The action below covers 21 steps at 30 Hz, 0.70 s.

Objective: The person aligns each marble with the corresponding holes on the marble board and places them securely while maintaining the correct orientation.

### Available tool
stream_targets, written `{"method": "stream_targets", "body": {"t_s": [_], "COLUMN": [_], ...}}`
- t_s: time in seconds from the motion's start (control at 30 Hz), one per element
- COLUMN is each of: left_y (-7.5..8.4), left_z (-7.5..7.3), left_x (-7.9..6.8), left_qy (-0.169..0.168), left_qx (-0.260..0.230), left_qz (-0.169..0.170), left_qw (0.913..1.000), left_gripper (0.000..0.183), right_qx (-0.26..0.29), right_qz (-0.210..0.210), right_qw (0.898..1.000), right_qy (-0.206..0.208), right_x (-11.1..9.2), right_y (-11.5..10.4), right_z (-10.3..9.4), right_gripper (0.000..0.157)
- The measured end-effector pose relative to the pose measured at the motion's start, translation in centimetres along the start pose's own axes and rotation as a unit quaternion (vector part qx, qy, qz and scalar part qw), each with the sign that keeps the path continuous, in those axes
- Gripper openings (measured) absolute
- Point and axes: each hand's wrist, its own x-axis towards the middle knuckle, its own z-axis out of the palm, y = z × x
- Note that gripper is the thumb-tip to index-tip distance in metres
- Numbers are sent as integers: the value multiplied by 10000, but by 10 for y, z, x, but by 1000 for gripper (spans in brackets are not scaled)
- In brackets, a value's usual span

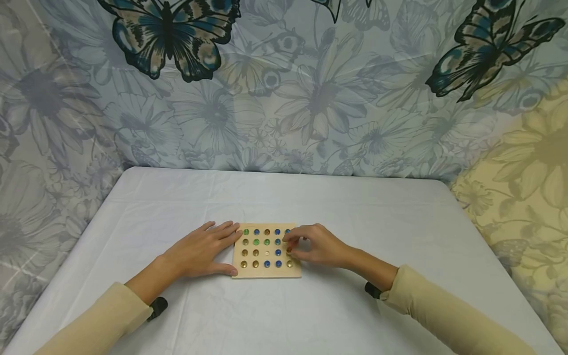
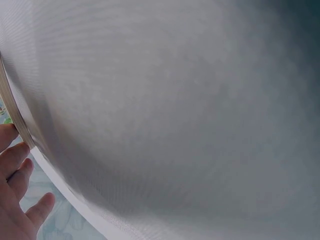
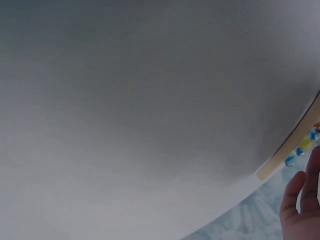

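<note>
A light wooden board (image 1: pixel 266 274) lies flat on the white-covered table, glass marbles sitting in rows across it. Green marbles (image 1: pixel 256 242), blue marbles (image 1: pixel 278 252) and amber ones (image 1: pixel 244 264) show. The left hand (image 1: pixel 206 249) rests at the board's left side, fingers spread, with fingertips at the upper left corner and the thumb at the lower left. Over the right column, the right hand (image 1: pixel 317 246) pinches a reddish-brown marble (image 1: pixel 289 250) between thumb and index finger. Part of that column is hidden behind its fingers. In the right wrist view, the board's edge (image 3: pixel 285 157) shows beside the fingers.
White cloth (image 1: pixel 377 212) covers the table around the board. Behind it hangs a fabric backdrop (image 1: pixel 310 98) with butterflies and flowers. Dark wrist cameras (image 1: pixel 157 307) sit under both beige sleeves (image 1: pixel 443 305).
</note>
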Motion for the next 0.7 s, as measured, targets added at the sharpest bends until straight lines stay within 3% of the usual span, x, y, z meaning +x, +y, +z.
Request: {"method": "stream_targets", "body": {"t_s": [0.5, 0.7], "left_y": [-1, -2], "left_z": [-1, 1], "left_x": [0, 0], "left_qy": [-11, 32], "left_qx": [-4, -1], "left_qz": [53, 82], "left_qw": [10000, 10000], "left_gripper": [95, 95], "right_qx": [70, -10], "right_qz": [-257, -137], "right_qw": [9996, 9998], "right_qy": [-42, -126], "right_x": [23, 31], "right_y": [-10, -13], "right_z": [16, 18], "right_gripper": [27, 25]}}
